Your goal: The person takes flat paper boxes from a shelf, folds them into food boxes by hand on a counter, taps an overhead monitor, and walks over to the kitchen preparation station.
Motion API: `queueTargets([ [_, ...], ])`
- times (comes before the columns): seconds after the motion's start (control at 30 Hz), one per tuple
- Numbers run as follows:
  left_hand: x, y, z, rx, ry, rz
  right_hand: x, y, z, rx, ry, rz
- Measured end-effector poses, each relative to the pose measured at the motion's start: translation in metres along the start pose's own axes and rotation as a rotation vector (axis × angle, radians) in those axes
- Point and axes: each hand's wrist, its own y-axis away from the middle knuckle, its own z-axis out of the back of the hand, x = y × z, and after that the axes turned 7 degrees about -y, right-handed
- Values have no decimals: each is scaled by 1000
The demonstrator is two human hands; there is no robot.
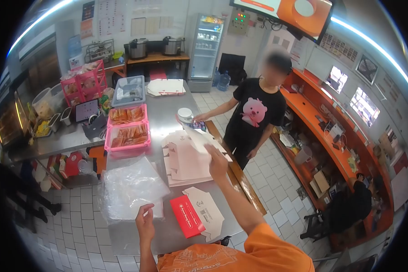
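Observation:
My right hand (218, 161) is closed on a white cardboard sheet (198, 138), tilted above a stack of flat pale cardboard boxes (186, 158) on the steel table. At the near left, my left hand (145, 221) hangs by the table with its fingers apart, holding nothing. It is close to a pile of clear plastic bags (130, 188). Between my arms lies a red and white folded box (188, 217) with an unfolded pale flap (206, 209). A white round tub (185, 114) stands beyond the stack.
Pink baskets (128, 135) with packets and a blue-grey tray (129, 90) line the table's left side. More flat cardboard (166, 87) lies farther back. A person (260, 106) stands across the table, one hand at a phone. Another person sits at the right.

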Motion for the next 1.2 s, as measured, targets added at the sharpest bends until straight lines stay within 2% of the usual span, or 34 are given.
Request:
queueTargets([
  [0.03,-3,1,4,-18,10,-5,14,14,7,12,-62,1],
  [0.1,-8,3,8,71,518,63,50,56,23,106,-197,67],
  [0.13,-19,7,11,56,527,58,68,77,29,227,-175,158],
  [0.2,-41,14,13,174,1226,186,112,102,48,448,-270,328],
  [0.23,-12,12,14,119,1044,235,130,111,55,506,-297,364],
  [0.3,-21,11,15,-40,828,294,152,117,59,552,-324,287],
  [0.33,-15,12,15,-44,830,296,159,119,64,556,-326,288],
  [0.4,0,4,14,-201,900,319,170,110,71,639,-67,193],
  [0.43,-1,0,15,-203,905,306,185,99,78,634,-66,205],
  [0.5,-4,1,18,-325,934,351,217,85,91,290,-587,-480],
  [0.53,-7,2,15,-318,934,354,211,90,88,307,-651,-528],
  [0.57,-11,4,10,-208,939,328,211,88,88,301,-645,-534],
  [0.6,-14,7,6,-101,941,305,212,85,86,339,-842,-400],
  [0.63,-16,7,2,-100,940,312,212,82,86,378,-1039,-256],
  [0.67,-18,10,0,4,904,329,204,79,82,369,-981,-115],
  [0.7,-20,13,0,107,868,345,204,79,84,374,-984,-129],
  [0.73,-15,14,16,369,595,350,205,77,87,316,-909,-68],
  [0.77,-18,19,33,371,589,351,210,64,90,253,-831,3],
  [0.8,-29,28,55,471,439,175,219,45,110,382,-648,140],
  [0.83,-40,38,71,568,283,-1,226,39,108,369,-647,144],
  [0.9,-64,60,68,105,1001,-87,236,33,102,830,-718,436],
  [0.93,-81,60,63,111,1014,-94,242,30,102,834,-703,442],
  [1.0,-109,53,58,-253,820,-48,254,36,102,904,-829,322],
  [1.03,-104,49,58,-251,823,-54,249,40,100,902,-824,327],
  [1.1,-85,36,55,-24,930,-51,236,45,94,680,-1177,187],
  [1.13,-78,31,40,-45,989,-130,235,47,92,676,-1170,201],
  [1.17,-74,31,34,-40,995,-142,236,49,89,548,-1219,16],
  [1.2,-70,33,30,-5,672,-130,238,50,88,417,-1260,-173],
])
